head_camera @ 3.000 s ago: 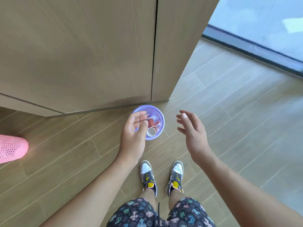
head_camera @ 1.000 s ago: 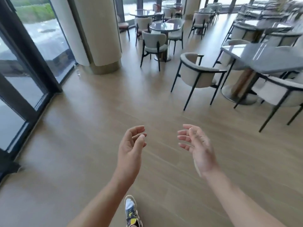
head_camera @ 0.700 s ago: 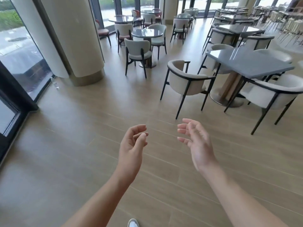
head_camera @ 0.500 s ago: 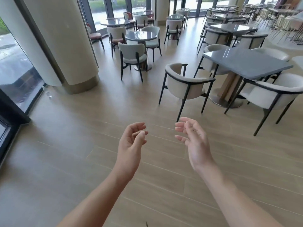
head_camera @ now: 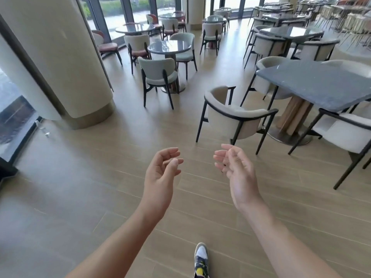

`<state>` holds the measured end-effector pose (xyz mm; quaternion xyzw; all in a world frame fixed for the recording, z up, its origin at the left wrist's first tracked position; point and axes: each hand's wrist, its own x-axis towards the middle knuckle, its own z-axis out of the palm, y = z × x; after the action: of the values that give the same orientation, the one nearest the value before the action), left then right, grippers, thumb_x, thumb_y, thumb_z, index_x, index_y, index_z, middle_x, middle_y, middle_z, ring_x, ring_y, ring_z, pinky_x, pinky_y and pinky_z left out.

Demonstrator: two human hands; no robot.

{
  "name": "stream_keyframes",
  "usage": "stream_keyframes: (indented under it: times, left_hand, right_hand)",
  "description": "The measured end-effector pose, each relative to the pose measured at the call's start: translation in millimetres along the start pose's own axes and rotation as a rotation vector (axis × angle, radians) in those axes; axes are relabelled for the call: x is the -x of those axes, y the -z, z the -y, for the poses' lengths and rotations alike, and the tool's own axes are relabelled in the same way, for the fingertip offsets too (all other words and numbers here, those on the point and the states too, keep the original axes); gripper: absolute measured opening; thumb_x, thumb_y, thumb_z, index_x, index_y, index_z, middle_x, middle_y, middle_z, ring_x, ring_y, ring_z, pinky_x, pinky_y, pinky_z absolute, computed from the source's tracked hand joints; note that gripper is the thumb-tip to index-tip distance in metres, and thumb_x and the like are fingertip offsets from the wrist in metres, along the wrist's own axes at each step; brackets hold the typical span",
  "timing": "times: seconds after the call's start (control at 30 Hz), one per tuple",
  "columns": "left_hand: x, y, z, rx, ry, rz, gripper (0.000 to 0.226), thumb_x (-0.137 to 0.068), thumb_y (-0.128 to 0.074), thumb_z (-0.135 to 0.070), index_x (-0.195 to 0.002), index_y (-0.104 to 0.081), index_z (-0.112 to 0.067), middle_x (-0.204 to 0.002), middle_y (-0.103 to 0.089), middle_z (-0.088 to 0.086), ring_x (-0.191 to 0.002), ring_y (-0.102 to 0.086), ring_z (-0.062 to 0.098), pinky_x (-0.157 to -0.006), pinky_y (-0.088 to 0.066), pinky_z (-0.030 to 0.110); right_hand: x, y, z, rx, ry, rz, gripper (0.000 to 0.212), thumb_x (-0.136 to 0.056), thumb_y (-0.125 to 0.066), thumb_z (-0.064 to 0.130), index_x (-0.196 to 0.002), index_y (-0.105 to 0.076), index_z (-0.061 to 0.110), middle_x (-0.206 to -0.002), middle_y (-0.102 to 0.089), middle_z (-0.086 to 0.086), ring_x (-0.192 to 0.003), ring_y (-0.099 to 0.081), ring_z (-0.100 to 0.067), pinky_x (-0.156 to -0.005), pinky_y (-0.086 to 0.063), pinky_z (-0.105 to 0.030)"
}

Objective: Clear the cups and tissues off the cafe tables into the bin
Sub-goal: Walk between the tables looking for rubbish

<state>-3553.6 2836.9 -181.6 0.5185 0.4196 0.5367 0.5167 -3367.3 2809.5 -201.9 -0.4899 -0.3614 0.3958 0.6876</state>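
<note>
A pale wood-plank cafe floor [head_camera: 80, 187] is spread below. At centre, the left hand [head_camera: 160, 175] and right hand [head_camera: 239, 173] are held loosely curled and empty, likely freed for collecting. On the grey rectangular stone table [head_camera: 321, 83], right, no cups or tissues are seen; the bin is unseen.

Plank floor [head_camera: 80, 177] carries chairs and tables. Grey rectangular tabletop [head_camera: 313, 85] at right, armchair [head_camera: 230, 115] just beside it. Round grey tabletop [head_camera: 169, 46] farther back, chairs around it. Shoe [head_camera: 201, 259] on the floor at bottom edge.
</note>
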Motion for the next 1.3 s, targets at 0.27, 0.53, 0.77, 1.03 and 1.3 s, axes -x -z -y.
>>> stream_keyframes:
  times: [0.27,0.53,0.77,1.03,1.3]
  left_hand:
    - [-193.4,-39.6,6.9,0.015,-0.020,-0.073,0.024,-0.092,-0.055,-0.026,-0.113,-0.067,-0.021,-0.115,-0.071,-0.004,-0.109,-0.071,0.019,-0.089,-0.056,0.038]
    - [-360.3,-51.8,36.5,0.042,-0.023,-0.090,0.026,-0.091,-0.055,-0.027,-0.114,-0.067,-0.024,-0.110,-0.072,-0.008,-0.109,-0.070,0.019,-0.089,-0.056,0.038]
    - [-537.6,-31.9,77.8,0.043,-0.034,-0.078,0.026,-0.092,-0.054,-0.027,-0.114,-0.066,-0.023,-0.113,-0.072,-0.005,-0.110,-0.070,0.019,-0.090,-0.057,0.038]
    - [-737.9,0.1,89.0,-0.008,-0.016,-0.043,0.028,-0.090,-0.054,-0.026,-0.114,-0.067,-0.021,-0.105,-0.072,-0.012,-0.117,-0.067,0.017,-0.103,-0.053,0.050]
    - [-894.0,-3.6,119.8,-0.055,0.025,0.011,0.027,-0.092,-0.055,-0.029,-0.116,-0.067,-0.024,-0.112,-0.072,-0.013,-0.120,-0.065,0.017,-0.107,-0.050,0.053]
  right_hand:
    - [-211.8,-32.0,0.8,0.029,0.026,0.050,0.053,-0.083,-0.064,0.060,-0.115,-0.070,0.019,-0.105,-0.073,-0.005,-0.107,-0.070,-0.021,-0.094,-0.056,-0.037]
    - [-368.4,-65.5,-31.5,0.062,0.032,0.072,0.054,-0.084,-0.064,0.060,-0.117,-0.069,0.018,-0.105,-0.073,-0.002,-0.110,-0.069,-0.021,-0.093,-0.054,-0.036]
    - [-523.5,-127.1,-87.5,0.078,0.041,0.029,0.047,-0.084,-0.064,0.060,-0.113,-0.071,0.024,-0.108,-0.072,-0.004,-0.113,-0.069,-0.022,-0.099,-0.054,-0.043]
    - [-691.5,-220.4,-116.8,0.085,0.030,-0.003,0.059,-0.081,-0.067,0.065,-0.121,-0.069,0.021,-0.112,-0.072,-0.001,-0.109,-0.067,-0.016,-0.099,-0.054,-0.040]
    - [-822.6,-256.3,-158.0,0.085,-0.012,-0.079,0.053,-0.083,-0.063,0.060,-0.121,-0.071,0.024,-0.114,-0.073,0.000,-0.111,-0.068,-0.016,-0.094,-0.054,-0.035]
